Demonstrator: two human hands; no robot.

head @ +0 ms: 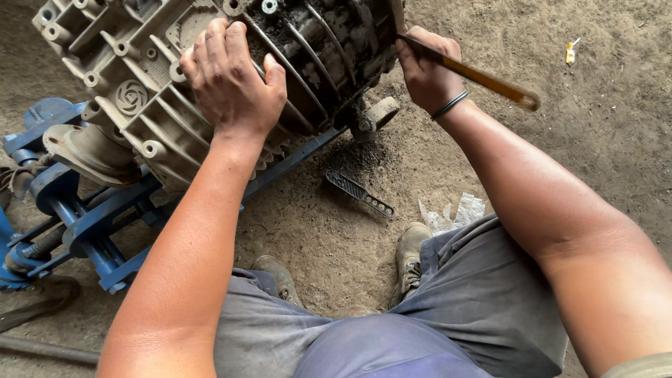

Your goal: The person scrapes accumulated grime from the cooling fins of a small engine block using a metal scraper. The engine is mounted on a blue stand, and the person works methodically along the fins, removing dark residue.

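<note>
Hands (231, 80) on casing (140, 91) edge

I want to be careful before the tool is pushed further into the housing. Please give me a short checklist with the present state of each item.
1. Left hand flat on the ribbed metal housing, steadying it: ok.
2. Right hand closed around the amber-handled tool: ok.
3. Tool tip position inside the housing: cannot tell, hidden.
4. Housing resting on the blue stand: ok; whether it is fastened, cannot tell.
5. Ground near the shoes: not ok, a perforated metal strip lies loose.
</note>
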